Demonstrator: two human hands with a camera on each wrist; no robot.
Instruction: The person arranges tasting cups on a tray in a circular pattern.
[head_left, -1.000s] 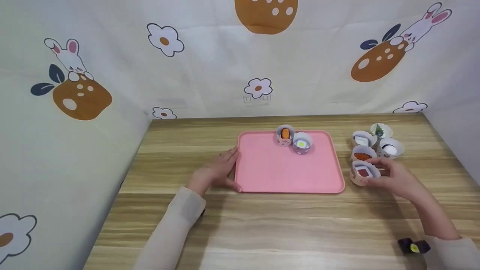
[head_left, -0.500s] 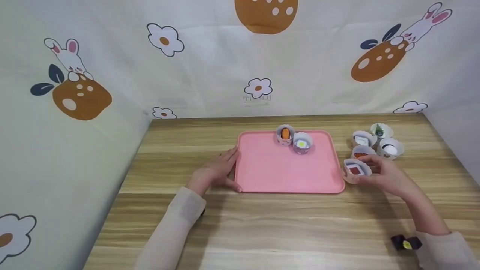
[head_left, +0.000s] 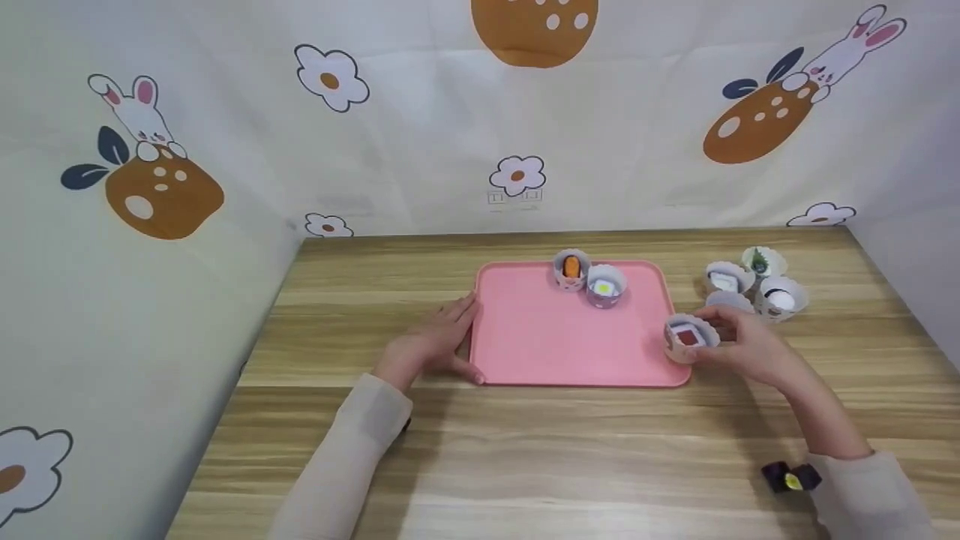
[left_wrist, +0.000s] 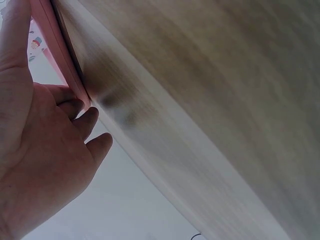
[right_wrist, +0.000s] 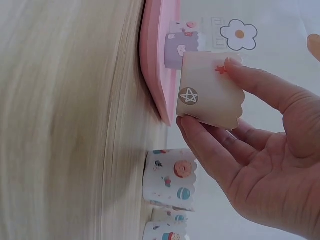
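Note:
My right hand (head_left: pixel 750 349) pinches a scallop-rimmed paper baking cup (head_left: pixel 676 349) between thumb and fingers. Inside it lies a small white piece with a dark red square on top. The cup overlaps the right edge of a pink tray (head_left: pixel 570 345); in the right wrist view its wall (right_wrist: pixel 207 85) stands off the table. My left hand (head_left: pixel 429 346) rests along the tray's left edge, fingers straight and thumb at the near corner. Toward the tray's back stand two cups: one (head_left: pixel 570 285) holds an orange-topped piece, the other (head_left: pixel 604 301) a white piece with a yellow centre.
Several more paper cups stand on the wooden table (head_left: pixel 570 465) right of the tray: one with a white block (head_left: pixel 726 283), one with greenery (head_left: pixel 765 262), one with a round white piece (head_left: pixel 781 300). Another cup (head_left: pixel 729 301) is partly behind my right hand. A patterned curtain (head_left: pixel 420 135) backs the table.
My right hand has carried the cup with the red-topped piece leftward from beside the other cups to over the tray's right edge. My left hand has stayed at the tray.

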